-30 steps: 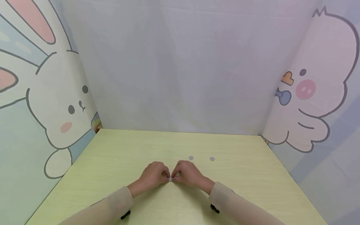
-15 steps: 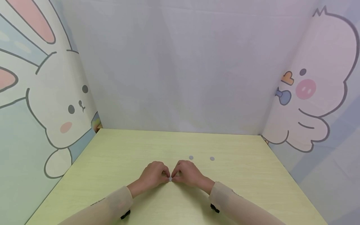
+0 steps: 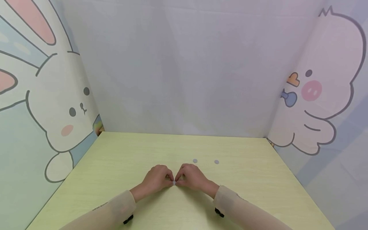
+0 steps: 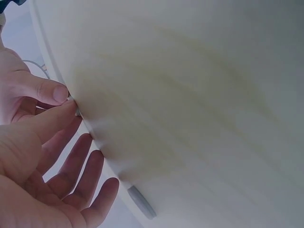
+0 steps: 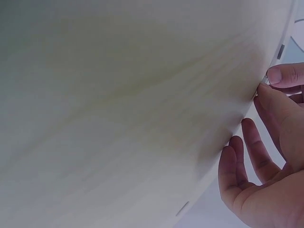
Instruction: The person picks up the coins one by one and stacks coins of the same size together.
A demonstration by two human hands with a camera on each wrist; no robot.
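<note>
Grey disc (image 3: 174, 183) sits between hands (image 3: 156, 179); only wrist views show outer fingers (image 4: 93, 175).

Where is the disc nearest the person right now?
In the head view, the disc is below centre, held between the left hand and right hand, below and left of two other discs.

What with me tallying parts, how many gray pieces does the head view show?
3: a piece between the left hand and right hand; a disc beyond that right hand; another disc farther right. Hands may hide more.
</note>
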